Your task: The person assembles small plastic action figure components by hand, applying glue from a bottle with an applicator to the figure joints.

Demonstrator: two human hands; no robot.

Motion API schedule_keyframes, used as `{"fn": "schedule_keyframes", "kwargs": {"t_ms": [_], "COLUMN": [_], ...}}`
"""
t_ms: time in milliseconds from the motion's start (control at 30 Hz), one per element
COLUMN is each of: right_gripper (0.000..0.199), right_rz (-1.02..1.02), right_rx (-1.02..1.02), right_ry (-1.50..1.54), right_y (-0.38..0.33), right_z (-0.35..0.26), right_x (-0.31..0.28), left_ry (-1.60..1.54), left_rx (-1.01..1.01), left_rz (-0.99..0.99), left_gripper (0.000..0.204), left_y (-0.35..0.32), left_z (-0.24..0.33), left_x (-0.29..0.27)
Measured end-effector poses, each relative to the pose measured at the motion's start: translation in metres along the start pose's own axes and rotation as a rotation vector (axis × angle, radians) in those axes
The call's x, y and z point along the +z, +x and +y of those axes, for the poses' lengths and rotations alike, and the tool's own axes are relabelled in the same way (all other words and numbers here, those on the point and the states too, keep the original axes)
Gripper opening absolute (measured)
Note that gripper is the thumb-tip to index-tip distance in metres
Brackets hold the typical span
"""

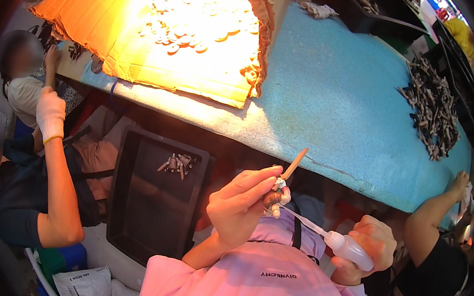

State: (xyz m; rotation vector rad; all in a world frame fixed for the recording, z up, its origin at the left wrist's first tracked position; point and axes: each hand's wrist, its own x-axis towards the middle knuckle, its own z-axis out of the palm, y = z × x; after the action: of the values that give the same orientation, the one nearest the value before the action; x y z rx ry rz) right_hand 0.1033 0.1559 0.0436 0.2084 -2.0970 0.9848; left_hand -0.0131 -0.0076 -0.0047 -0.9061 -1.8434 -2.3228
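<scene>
Over my lap, my left hand pinches a small figurine with a brown body and white parts. From its top a long tan pointed piece sticks up. My right hand is wrapped round a translucent squeeze bottle, tipped sideways. The bottle's thin nozzle reaches left to the lower part of the figurine; whether it touches I cannot tell. In a black tray left of my hands lie a few similar figurines.
Ahead is a blue-topped table, with brightly lit cardboard bearing many small round pieces. Dark slender parts are heaped at the right. A gloved co-worker's hand is at the left, another person's arm at the right.
</scene>
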Motion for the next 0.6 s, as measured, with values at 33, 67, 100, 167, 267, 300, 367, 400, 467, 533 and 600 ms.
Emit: {"fn": "schedule_keyframes", "kwargs": {"t_ms": [33, 67, 100, 167, 267, 300, 367, 400, 467, 533, 600], "right_gripper": [0.043, 0.042, 0.042, 0.041, 0.041, 0.041, 0.041, 0.041, 0.04, 0.04, 0.04], "right_rz": [0.009, 0.017, 0.017, -0.002, 0.006, 0.006, -0.013, -0.014, -0.009, -0.01, -0.01], "right_rx": [-0.005, -0.011, -0.011, -0.017, -0.027, -0.027, -0.032, -0.032, -0.036, -0.039, -0.041], "right_ry": [0.002, 0.005, 0.003, -0.001, 0.008, 0.007, 0.014, 0.015, 0.013, 0.018, 0.027], "right_y": [0.0005, 0.0009, 0.002, 0.0046, 0.0059, 0.006, 0.0058, 0.0057, 0.0057, 0.0058, 0.0049], "right_z": [0.0, 0.0001, -0.0005, -0.0021, -0.0018, -0.0016, -0.0012, -0.0013, -0.0016, -0.0017, -0.0014], "right_x": [0.0014, 0.0026, 0.0025, 0.0016, 0.004, 0.0035, 0.002, 0.0022, 0.0026, 0.0023, 0.0029], "left_ry": [0.001, 0.005, 0.007, 0.003, 0.009, 0.011, -0.001, -0.01, -0.014, -0.021, -0.013], "left_rx": [0.0, 0.006, 0.012, 0.001, -0.01, -0.012, -0.012, -0.012, -0.01, -0.007, -0.01], "left_rz": [0.002, 0.001, 0.0, 0.002, 0.008, 0.007, 0.005, 0.004, 0.004, 0.001, 0.001], "left_gripper": [0.023, 0.023, 0.023, 0.022, 0.021, 0.021, 0.022, 0.022, 0.023, 0.023, 0.024], "left_y": [-0.0005, -0.0011, -0.0012, -0.0006, -0.001, -0.0008, -0.0003, -0.0003, 0.0006, 0.001, 0.0006], "left_z": [-0.0007, -0.0018, -0.0021, 0.0001, 0.0002, 0.0002, 0.0004, 0.0004, 0.0011, 0.0018, 0.0017], "left_x": [-0.0005, -0.0012, -0.0013, -0.0002, -0.0013, -0.0012, -0.001, -0.0012, -0.001, -0.0005, -0.001]}}
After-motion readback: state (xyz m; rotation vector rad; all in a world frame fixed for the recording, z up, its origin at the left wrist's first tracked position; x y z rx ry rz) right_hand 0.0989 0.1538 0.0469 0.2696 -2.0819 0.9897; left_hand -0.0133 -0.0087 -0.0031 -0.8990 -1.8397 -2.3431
